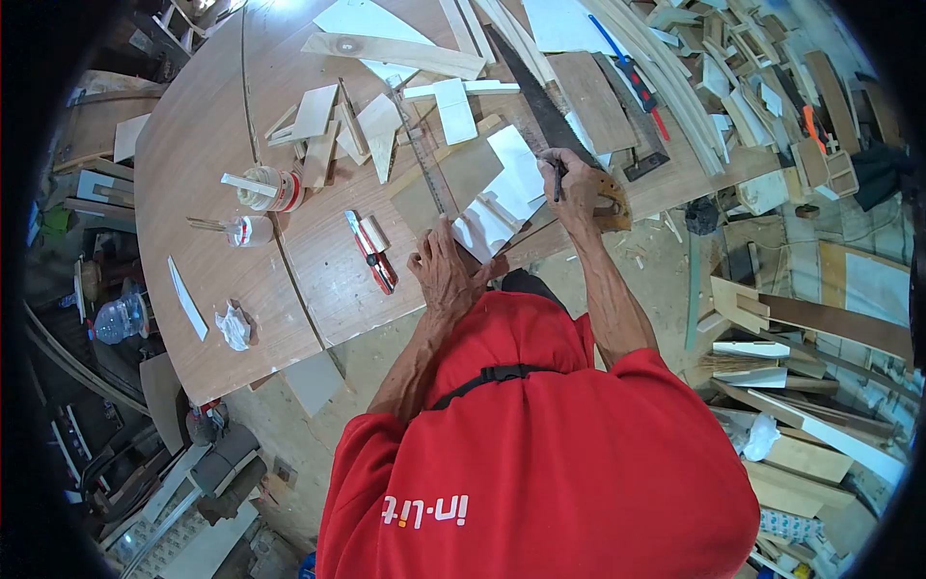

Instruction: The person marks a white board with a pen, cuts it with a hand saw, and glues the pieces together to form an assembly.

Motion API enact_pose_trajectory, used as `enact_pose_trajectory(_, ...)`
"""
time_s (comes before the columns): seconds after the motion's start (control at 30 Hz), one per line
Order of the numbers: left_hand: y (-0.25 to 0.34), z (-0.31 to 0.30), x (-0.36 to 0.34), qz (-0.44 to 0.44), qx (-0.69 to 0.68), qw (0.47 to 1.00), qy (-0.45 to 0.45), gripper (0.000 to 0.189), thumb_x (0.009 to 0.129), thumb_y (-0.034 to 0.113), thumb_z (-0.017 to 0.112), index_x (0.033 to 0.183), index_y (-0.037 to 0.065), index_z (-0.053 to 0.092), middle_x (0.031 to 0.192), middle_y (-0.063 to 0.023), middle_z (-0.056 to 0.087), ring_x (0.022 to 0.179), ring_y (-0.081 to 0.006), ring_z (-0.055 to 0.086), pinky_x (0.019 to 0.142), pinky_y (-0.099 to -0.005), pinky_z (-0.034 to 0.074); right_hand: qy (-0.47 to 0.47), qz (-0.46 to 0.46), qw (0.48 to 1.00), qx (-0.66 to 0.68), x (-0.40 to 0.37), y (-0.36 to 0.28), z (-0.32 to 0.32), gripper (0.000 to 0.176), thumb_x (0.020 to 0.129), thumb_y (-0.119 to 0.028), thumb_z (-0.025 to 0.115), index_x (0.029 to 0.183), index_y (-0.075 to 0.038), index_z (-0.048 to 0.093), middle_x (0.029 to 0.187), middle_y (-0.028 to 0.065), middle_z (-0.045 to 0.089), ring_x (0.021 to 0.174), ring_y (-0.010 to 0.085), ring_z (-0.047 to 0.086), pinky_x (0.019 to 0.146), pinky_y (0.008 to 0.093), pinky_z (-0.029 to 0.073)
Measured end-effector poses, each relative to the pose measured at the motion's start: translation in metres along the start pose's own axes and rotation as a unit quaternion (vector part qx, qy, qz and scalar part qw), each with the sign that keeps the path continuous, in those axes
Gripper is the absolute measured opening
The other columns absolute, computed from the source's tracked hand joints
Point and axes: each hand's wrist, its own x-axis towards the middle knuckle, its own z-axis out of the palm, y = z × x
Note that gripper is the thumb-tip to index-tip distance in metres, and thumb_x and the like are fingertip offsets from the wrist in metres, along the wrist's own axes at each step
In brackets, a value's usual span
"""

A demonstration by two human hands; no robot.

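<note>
My left hand lies at the table's near edge with its fingers stretched and apart. Its fingertips reach the lower end of a metal ruler and the side of a white wooden piece. My right hand is closed round a dark pen, beside a white board. Right next to that hand is the wooden handle of a handsaw, whose dark blade runs away over the table. A brown flat panel lies partly under the white pieces.
A red utility knife lies left of my left hand. Farther left stand a glue jar and a small brush pot. Wood offcuts cover the table's far part. A metal square rests at the right; scrap wood fills the floor beyond.
</note>
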Motion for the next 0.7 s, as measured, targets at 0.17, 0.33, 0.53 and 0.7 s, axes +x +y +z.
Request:
enact_pose_trajectory(0.17,0.0,-0.002,0.002,0.028,0.013,0.999,0.014,0.108,0.067,0.046,0.077,0.145,0.0,0.02,0.128,-0.0182,0.045,0.12,-0.0347,0.04,0.097,-0.0537,0.027,0.019,-0.056,0.994,-0.093,0.0,0.002,0.003,0.025,0.084,-0.02,0.065,0.1,-0.001,0.067,0.084,0.0132,0.069,0.078,0.028,0.066,0.071,0.0376,0.051)
enact_pose_trajectory(0.33,0.0,-0.009,0.003,0.029,-0.007,1.0,0.009,0.109,0.064,0.041,0.077,0.144,-0.006,0.02,0.122,-0.0214,0.049,0.118,-0.0362,0.044,0.098,-0.0525,0.026,0.028,-0.129,0.987,-0.094,-0.011,-0.01,-0.006,0.024,0.09,-0.019,0.059,0.101,0.001,0.065,0.087,0.0129,0.068,0.082,0.0204,0.064,0.074,0.0314,0.049)
enact_pose_trajectory(0.53,-0.004,-0.021,0.01,-0.012,-0.155,0.988,-0.009,0.102,0.069,0.027,0.076,0.144,-0.008,0.015,0.118,-0.0212,0.054,0.114,-0.0359,0.049,0.099,-0.0516,0.029,-0.1,0.037,0.987,0.121,-0.031,-0.03,-0.003,0.029,0.097,-0.026,0.05,0.105,-0.002,0.065,0.086,0.0079,0.07,0.074,0.0152,0.061,0.07,0.0306,0.049)
enact_pose_trajectory(0.7,-0.004,-0.028,0.017,-0.02,-0.094,0.995,-0.033,0.1,0.071,0.029,0.076,0.144,-0.003,0.017,0.122,-0.019,0.053,0.114,-0.0339,0.049,0.094,-0.0512,0.033,-0.077,0.008,0.993,0.09,-0.035,-0.025,0.003,0.029,0.097,-0.026,0.051,0.105,-0.002,0.065,0.088,0.0096,0.07,0.077,0.0195,0.063,0.071,0.032,0.049)
